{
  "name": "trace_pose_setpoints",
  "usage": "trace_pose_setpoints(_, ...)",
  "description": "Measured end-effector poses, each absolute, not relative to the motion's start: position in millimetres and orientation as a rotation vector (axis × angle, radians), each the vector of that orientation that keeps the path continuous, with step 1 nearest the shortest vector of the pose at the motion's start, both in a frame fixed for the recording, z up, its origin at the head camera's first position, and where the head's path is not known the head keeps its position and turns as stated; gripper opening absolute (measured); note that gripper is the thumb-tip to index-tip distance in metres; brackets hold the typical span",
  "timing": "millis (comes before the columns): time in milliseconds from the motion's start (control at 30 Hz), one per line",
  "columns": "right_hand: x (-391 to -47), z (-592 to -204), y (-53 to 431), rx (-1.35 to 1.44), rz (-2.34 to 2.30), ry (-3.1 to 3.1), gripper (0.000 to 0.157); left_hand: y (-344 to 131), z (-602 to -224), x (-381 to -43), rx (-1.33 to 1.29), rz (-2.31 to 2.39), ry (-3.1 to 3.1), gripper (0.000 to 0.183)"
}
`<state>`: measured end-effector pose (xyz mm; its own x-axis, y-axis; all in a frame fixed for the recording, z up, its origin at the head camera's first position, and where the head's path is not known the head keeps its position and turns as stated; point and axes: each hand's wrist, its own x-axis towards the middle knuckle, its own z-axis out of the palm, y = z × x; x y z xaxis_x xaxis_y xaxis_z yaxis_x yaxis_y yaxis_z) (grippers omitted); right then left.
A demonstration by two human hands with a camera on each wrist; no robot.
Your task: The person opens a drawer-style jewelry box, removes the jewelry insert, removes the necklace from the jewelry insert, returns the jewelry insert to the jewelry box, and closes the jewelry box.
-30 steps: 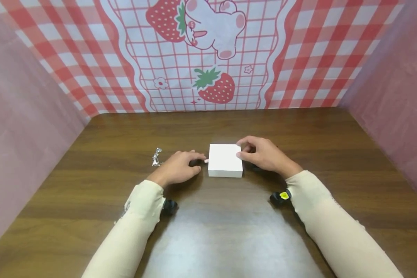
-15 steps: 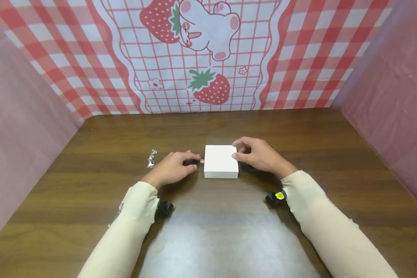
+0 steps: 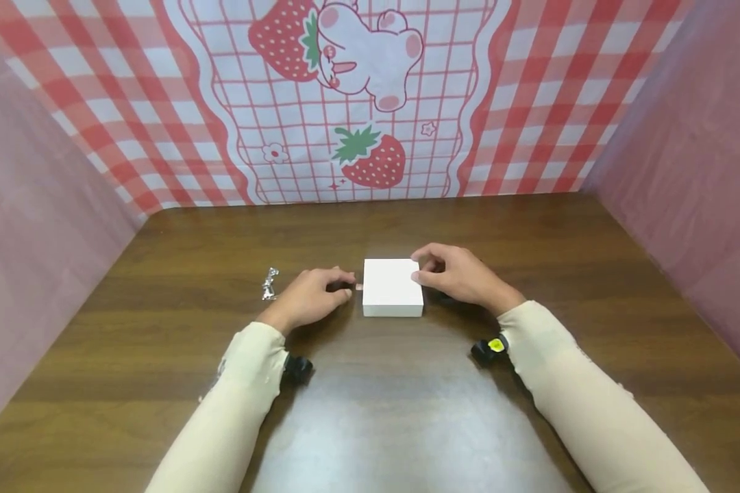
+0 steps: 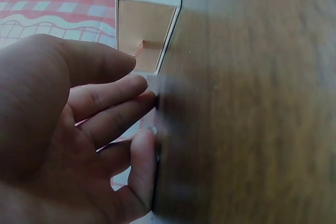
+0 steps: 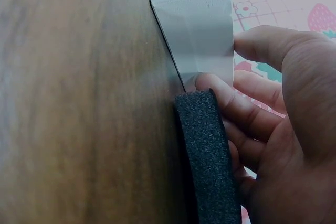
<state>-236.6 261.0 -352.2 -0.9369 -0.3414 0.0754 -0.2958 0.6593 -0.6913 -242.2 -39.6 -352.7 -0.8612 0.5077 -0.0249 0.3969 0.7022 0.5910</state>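
Note:
A white drawer-style box (image 3: 391,284) sits on the wooden table between the hands. A small ribbon pull tab (image 4: 140,48) sticks out of its pale drawer front. My left hand (image 3: 311,298) is at this tab, fingers loosely bent and thumb apart from them; one fingertip lies close to the ribbon, and no clear pinch shows. At the opposite end, my right hand (image 3: 459,274) grips the box with thumb and fingers around its edge. A black foam block (image 5: 205,156) lies beside the right fingers. Left of the left hand lies a shiny silver piece (image 3: 269,284), resembling jewelry.
The brown table (image 3: 370,411) reaches forward to a red checked backdrop (image 3: 370,130) with strawberries. Pink cloth walls (image 3: 43,171) enclose both sides. Black wrist-worn devices (image 3: 299,370) sit just above the table at each sleeve.
The left fingers have drawn slightly back from the tab, leaving it more visible. The right hand keeps its grip on the box. The view has shifted slightly.

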Motion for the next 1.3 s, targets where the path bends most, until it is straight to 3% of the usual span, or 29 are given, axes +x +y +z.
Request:
trace_pose_setpoints(733, -229, -352, 258, -0.48, -1.216, 2.829, 0.041, -42, -352, -243, 0.76, 0.995, 2.688, 0.037)
trace_pose_setpoints(1000, -235, -349, 255, -0.472, -1.239, 2.856, 0.028, -40, -353, -248, 0.743, 1.045, 2.726, 0.034)
trace_pose_setpoints(1300, -236, -352, 247, -0.464, -1.297, 2.878, 0.027, -43, -359, -254, 0.742, 1.044, 2.743, 0.03)
